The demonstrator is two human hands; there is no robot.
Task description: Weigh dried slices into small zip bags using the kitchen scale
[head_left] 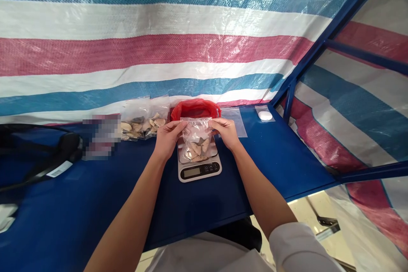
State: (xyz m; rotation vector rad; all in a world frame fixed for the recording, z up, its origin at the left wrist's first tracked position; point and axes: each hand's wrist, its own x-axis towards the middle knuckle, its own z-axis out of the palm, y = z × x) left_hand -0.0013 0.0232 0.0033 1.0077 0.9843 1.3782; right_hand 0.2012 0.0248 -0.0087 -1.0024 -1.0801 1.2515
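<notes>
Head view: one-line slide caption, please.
Left hand and right hand pinch the top of a clear bag of pale pieces over a digital scale.

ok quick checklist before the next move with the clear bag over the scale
1. Left hand has a grip: ok, it pinches one top corner of the clear bag.
2. Right hand has a grip: ok, it pinches the opposite top corner.
3. Contents low in the bag: ok, the pale pieces lie toward its bottom.
4. Bag mouth sealed: cannot tell from this view.
5. Bag's weight off the scale: cannot tell, it overlaps the plate but contact is unclear.
6. Reading on the display: cannot tell, no digits are legible.
</notes>
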